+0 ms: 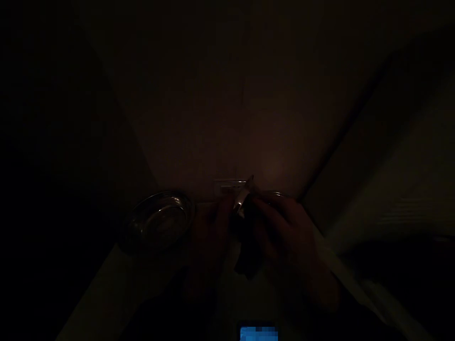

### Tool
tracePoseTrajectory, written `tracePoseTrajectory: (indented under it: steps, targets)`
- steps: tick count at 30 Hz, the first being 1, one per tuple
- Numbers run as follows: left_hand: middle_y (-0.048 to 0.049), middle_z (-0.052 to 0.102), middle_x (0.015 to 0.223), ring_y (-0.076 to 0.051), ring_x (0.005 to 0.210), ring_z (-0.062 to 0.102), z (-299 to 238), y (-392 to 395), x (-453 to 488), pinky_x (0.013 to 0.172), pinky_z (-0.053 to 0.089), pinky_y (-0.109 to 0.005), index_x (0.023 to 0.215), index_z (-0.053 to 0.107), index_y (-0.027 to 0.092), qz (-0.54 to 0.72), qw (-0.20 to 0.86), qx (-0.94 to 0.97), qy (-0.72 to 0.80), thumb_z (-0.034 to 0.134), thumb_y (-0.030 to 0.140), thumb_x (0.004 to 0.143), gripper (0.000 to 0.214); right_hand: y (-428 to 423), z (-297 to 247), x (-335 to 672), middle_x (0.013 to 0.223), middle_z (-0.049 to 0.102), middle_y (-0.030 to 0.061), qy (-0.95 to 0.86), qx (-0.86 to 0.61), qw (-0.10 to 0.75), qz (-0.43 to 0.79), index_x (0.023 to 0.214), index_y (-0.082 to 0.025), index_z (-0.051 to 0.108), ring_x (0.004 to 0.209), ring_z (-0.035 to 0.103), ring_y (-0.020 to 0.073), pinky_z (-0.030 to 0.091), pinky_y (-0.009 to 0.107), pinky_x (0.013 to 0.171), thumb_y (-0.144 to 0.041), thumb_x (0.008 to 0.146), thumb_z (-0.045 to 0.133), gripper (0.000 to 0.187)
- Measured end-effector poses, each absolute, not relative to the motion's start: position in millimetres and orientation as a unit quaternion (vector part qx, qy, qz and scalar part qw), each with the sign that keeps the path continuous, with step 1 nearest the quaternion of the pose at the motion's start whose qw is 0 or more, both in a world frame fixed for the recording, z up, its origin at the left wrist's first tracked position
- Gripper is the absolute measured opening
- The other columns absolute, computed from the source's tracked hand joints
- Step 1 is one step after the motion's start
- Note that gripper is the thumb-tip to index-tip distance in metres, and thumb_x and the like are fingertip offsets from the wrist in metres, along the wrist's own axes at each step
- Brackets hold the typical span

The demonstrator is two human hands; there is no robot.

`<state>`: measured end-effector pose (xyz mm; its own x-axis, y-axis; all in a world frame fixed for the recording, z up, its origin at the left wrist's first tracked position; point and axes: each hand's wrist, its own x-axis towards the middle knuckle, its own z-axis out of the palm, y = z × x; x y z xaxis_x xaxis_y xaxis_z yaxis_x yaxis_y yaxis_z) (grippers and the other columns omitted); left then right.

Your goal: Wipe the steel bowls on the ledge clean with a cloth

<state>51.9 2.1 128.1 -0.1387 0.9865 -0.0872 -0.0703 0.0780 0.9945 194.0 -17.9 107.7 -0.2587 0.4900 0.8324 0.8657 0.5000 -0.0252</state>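
The scene is very dark, so details of the hands are faint. My left hand (209, 232) is closed at the left side of a small, shiny curved piece (241, 201), which looks like metal. From the right, my right hand (286, 222) reaches to the same piece, its fingers bent around a dark, cloth-like thing (249, 258). That dark thing hangs down between both hands. The fingertips and much of the shiny piece are lost in shadow.
A shiny oval metal bowl (158, 222) stands left of my hands on a pale surface (106, 284). Behind my right hand shows a thin bright rim (277, 193). A wall plate (227, 188) sits low on the wall ahead. A lit blue screen (259, 334) lies at the bottom edge.
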Motion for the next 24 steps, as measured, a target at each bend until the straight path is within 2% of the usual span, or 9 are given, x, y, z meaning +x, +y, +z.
tracePoseTrajectory:
  steps: [3, 6, 10, 17, 21, 24]
  targets:
    - [-0.0042, 0.073, 0.074, -0.019, 0.070, 0.066, 127.2, 1.8, 52.9, 0.058, 0.047, -0.025, 0.071, 0.070, 0.018, 0.525, 0.510, 0.410, 0.544, 0.061, 0.051, 0.072, 0.035, -15.3, 107.7, 198.5, 0.104, 0.064, 0.0150, -0.738, -0.476, 0.435, -0.197, 0.113, -0.013, 0.061, 0.090, 0.061, 0.0245, 0.053, 0.041, 0.072, -0.017, 0.089, 0.051, 0.027]
    - [-0.0046, 0.073, 0.078, -0.019, 0.076, 0.067, 126.4, 4.3, 54.5, 0.063, 0.049, -0.026, 0.075, 0.070, 0.018, 0.537, 0.527, 0.406, 0.518, 0.061, 0.047, 0.074, 0.030, -18.7, 105.2, 191.3, 0.110, 0.063, 0.0166, -0.765, -0.446, 0.412, -0.213, 0.116, -0.012, 0.059, 0.095, 0.060, 0.0268, 0.052, 0.043, 0.074, -0.018, 0.088, 0.052, 0.030]
    - [-0.0030, 0.073, 0.077, -0.019, 0.076, 0.067, 126.2, 5.6, 54.5, 0.063, 0.049, -0.025, 0.074, 0.070, 0.018, 0.549, 0.512, 0.411, 0.517, 0.062, 0.044, 0.072, 0.027, -23.6, 104.2, 182.3, 0.106, 0.066, 0.0158, -0.793, -0.399, 0.389, -0.246, 0.113, -0.011, 0.060, 0.088, 0.060, 0.0263, 0.052, 0.042, 0.068, -0.018, 0.086, 0.055, 0.028]
    - [-0.0049, 0.073, 0.075, -0.020, 0.073, 0.067, 127.2, 0.7, 53.4, 0.058, 0.048, -0.025, 0.075, 0.071, 0.018, 0.518, 0.515, 0.419, 0.539, 0.061, 0.051, 0.073, 0.035, -13.8, 108.4, 201.2, 0.101, 0.066, 0.0145, -0.735, -0.487, 0.424, -0.206, 0.110, -0.012, 0.062, 0.088, 0.062, 0.0247, 0.053, 0.042, 0.070, -0.019, 0.090, 0.049, 0.025]
    - [-0.0030, 0.073, 0.077, -0.018, 0.075, 0.067, 125.5, 2.8, 54.6, 0.061, 0.048, -0.024, 0.075, 0.071, 0.020, 0.540, 0.509, 0.420, 0.523, 0.061, 0.046, 0.074, 0.028, -18.0, 106.0, 194.6, 0.108, 0.064, 0.0181, -0.767, -0.446, 0.406, -0.221, 0.114, -0.009, 0.060, 0.094, 0.060, 0.0271, 0.053, 0.043, 0.073, -0.018, 0.088, 0.052, 0.029]
    - [-0.0025, 0.073, 0.080, -0.017, 0.074, 0.067, 125.6, 4.2, 54.4, 0.062, 0.048, -0.024, 0.077, 0.071, 0.021, 0.550, 0.519, 0.406, 0.514, 0.061, 0.041, 0.075, 0.022, -22.0, 104.8, 188.0, 0.109, 0.064, 0.0167, -0.793, -0.408, 0.382, -0.242, 0.114, -0.011, 0.060, 0.092, 0.060, 0.0270, 0.053, 0.043, 0.071, -0.019, 0.087, 0.053, 0.029]
